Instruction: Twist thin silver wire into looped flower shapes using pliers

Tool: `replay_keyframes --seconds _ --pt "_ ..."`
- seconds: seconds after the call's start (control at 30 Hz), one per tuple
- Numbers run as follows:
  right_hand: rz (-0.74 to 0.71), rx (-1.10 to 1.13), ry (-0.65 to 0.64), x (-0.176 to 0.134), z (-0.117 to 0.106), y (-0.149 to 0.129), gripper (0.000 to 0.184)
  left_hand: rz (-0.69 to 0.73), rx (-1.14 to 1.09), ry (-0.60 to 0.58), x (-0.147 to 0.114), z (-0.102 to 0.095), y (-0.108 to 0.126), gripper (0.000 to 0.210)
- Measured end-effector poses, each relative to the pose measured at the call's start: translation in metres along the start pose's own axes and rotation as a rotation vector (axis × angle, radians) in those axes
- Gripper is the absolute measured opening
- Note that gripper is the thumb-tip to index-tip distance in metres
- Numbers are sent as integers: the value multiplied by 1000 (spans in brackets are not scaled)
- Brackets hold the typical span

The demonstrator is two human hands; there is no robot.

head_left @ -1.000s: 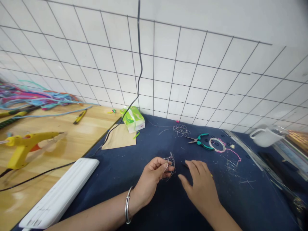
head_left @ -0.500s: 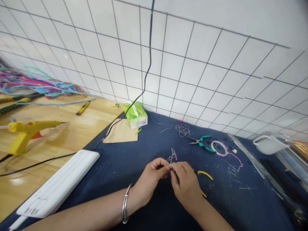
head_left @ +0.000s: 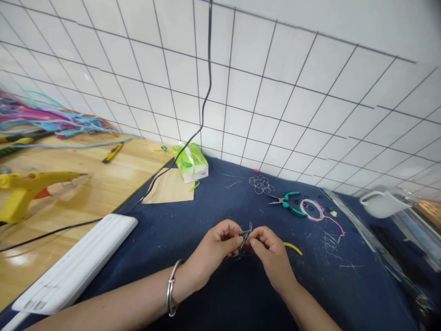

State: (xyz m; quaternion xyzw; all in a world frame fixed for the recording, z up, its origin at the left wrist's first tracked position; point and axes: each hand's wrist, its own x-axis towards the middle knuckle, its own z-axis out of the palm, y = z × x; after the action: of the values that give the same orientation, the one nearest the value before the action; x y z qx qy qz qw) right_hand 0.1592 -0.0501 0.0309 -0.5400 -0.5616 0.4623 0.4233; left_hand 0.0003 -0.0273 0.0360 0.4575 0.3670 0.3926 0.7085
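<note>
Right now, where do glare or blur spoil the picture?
Head view: pale glare on the wooden tabletop, lower left; head view: the white cup looks soft, toward the right; head view: the wire piece between left hand and right hand is too fine to trace.

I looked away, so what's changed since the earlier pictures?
The right hand has moved left, its fingers now at the tangled silver wire piece; the curved yellow handle it mostly covered shows beside it. The left hand still holds the wire; the teal-handled metal pliers stayed put.
</note>
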Motion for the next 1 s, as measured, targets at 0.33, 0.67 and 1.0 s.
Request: replay_keyframes --seconds 0.33,0.67,1.0 --pt "77 203 -31 -4 5 0 13 -13 84 -5 -1 2 1 7" --pt "-273 -471 98 -8 5 0 14 -66 42 -119 -5 2 8 11" --pt "94 47 -63 0 -8 -5 8 255 477 -85 6 -18 26 24"
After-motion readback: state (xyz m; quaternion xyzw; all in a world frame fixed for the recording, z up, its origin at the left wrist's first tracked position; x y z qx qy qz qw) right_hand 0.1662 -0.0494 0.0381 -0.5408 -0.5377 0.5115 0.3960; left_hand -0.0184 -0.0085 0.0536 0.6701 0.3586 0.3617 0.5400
